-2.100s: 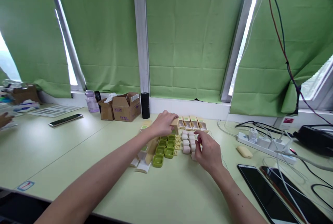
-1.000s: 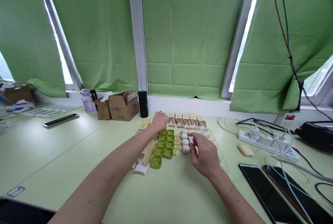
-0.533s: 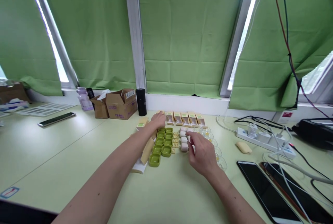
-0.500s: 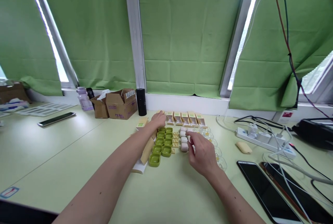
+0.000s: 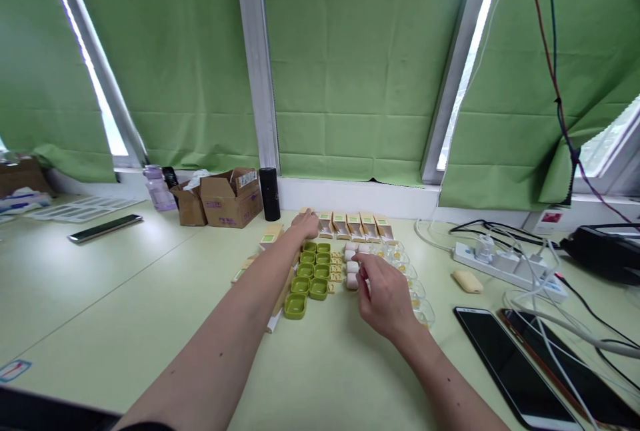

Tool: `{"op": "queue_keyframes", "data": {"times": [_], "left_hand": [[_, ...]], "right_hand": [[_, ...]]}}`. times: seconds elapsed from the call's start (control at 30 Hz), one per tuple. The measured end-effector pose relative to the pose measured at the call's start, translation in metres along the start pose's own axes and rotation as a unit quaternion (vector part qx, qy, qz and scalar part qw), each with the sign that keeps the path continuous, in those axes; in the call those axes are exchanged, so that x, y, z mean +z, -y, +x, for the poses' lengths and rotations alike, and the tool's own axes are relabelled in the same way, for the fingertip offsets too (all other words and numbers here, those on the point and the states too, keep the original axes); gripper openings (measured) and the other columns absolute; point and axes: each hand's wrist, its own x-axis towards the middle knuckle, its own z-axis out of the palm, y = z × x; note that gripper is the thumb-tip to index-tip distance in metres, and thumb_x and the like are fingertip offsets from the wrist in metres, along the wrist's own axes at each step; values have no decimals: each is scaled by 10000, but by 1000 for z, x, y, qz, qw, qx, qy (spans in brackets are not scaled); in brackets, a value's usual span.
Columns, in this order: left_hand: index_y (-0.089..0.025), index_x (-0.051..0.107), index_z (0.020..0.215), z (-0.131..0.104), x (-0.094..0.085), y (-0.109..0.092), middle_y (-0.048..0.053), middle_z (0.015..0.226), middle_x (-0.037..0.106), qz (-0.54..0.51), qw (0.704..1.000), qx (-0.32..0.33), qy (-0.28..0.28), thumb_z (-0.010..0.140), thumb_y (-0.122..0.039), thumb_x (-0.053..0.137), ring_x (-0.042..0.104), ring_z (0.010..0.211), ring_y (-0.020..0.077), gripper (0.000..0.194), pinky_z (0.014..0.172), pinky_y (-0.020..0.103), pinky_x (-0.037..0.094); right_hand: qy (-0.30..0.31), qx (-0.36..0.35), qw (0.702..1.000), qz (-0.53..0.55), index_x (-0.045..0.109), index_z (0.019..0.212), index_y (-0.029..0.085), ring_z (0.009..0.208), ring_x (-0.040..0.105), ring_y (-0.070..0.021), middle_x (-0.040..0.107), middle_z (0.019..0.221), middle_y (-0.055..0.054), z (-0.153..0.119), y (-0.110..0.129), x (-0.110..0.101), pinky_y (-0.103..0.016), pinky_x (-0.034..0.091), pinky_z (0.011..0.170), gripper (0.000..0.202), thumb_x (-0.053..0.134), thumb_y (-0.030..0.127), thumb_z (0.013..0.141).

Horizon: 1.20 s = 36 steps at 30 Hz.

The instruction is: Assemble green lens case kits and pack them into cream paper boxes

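My left hand (image 5: 305, 223) reaches to the back of the table, at the left end of a row of small open cartons (image 5: 354, 225); its fingers are too small and hidden to read. Two columns of green square cups (image 5: 295, 305) stand below it. Small cream pieces (image 5: 336, 268) lie right of the cups. My right hand (image 5: 383, 291) hovers at the white rounded pieces (image 5: 351, 281), index finger stretched out and thumb apart, with nothing seen in it. Clear plastic cups with yellow bits (image 5: 420, 304) are partly hidden behind it. My left forearm covers part of more cartons (image 5: 271, 236).
Cardboard boxes (image 5: 227, 207) and a black cylinder (image 5: 270, 195) stand at the back left. A phone (image 5: 106, 229) lies further left. On the right are a power strip (image 5: 505, 271), cables, a cream case (image 5: 467, 281) and dark phones (image 5: 510, 364).
The view has shifted slightly. My left forearm has swung a little to the right, while its hand stays by the carton row. My right hand has moved slightly left.
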Motion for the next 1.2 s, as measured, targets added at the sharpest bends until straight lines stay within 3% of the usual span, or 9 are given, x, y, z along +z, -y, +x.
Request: {"op": "queue_keyframes", "data": {"times": [0.2, 0.3, 0.37, 0.47, 0.57, 0.73, 0.83, 0.97, 1.2], "left_hand": [[-171, 621, 1354, -13, -14, 3, 129, 1393, 633, -31, 999, 11, -38, 1008, -359, 681, 670, 1188, 274, 398, 998, 489, 591], [-167, 563, 1437, -30, -29, 6, 184, 1568, 527, -57, 995, 13, -80, 973, -192, 637, 627, 1310, 318, 471, 1087, 477, 516], [-166, 504, 1494, -45, -40, 7, 169, 1537, 577, -77, 990, 9, -120, 984, -134, 526, 612, 1342, 314, 511, 1102, 471, 489], [-175, 544, 1444, -76, -54, 4, 124, 1364, 715, -107, 979, 6, -171, 1000, -125, 433, 663, 1256, 278, 460, 1077, 432, 484], [-214, 629, 1328, -115, -62, -6, 73, 1272, 759, -128, 969, 31, -207, 1011, -163, 445, 673, 1194, 250, 370, 1053, 400, 485], [-214, 712, 1105, -193, -56, -18, 74, 1096, 777, -184, 937, 103, -278, 982, -164, 501, 660, 1070, 259, 249, 1008, 437, 489], [-222, 713, 1019, -234, -43, -13, 74, 984, 768, -173, 940, 128, -264, 975, -170, 511, 643, 979, 269, 214, 920, 449, 491], [-237, 709, 916, -271, -26, -1, 65, 883, 742, -140, 959, 144, -198, 920, -186, 614, 625, 932, 278, 108, 838, 423, 474], [-244, 696, 817, -286, -9, 0, 63, 826, 732, -99, 975, 141, -139, 882, -194, 692, 634, 894, 292, 82, 817, 437, 448]], "right_hand": [[3, -4, 1000, 0, 592, 1187, 201, 799, 645, -228, 723, 958, -65, -2, 4, 1, -336, 424, 671, 331, 503, 91, 887], [17, -17, 1000, 4, 594, 1174, 208, 819, 647, -232, 726, 983, -65, -3, 9, 2, -338, 421, 680, 341, 513, 77, 870], [33, -30, 999, 7, 600, 1138, 213, 824, 644, -232, 722, 973, -60, -4, 14, 4, -338, 415, 682, 337, 521, 59, 849], [60, -45, 997, 11, 608, 1068, 219, 799, 632, -226, 706, 924, -50, -7, 22, 7, -335, 388, 655, 305, 533, 46, 829], [90, -57, 994, 23, 611, 992, 226, 779, 629, -217, 699, 886, -42, -11, 28, 10, -323, 359, 635, 221, 556, 70, 845], [143, -64, 987, 42, 612, 922, 230, 737, 652, -188, 723, 842, -15, -15, 33, 11, -304, 308, 599, 145, 575, 98, 874], [168, -63, 983, 45, 613, 870, 233, 674, 648, -164, 732, 787, 8, -16, 36, 11, -302, 270, 571, 145, 594, 89, 861], [187, -69, 979, 43, 601, 792, 232, 570, 600, -134, 716, 706, 32, -17, 41, 10, -303, 204, 542, 151, 625, 89, 834], [220, -57, 972, 56, 582, 725, 219, 556, 585, -132, 712, 676, 28, -21, 45, 11, -291, 204, 554, 178, 649, 85, 820]]}}
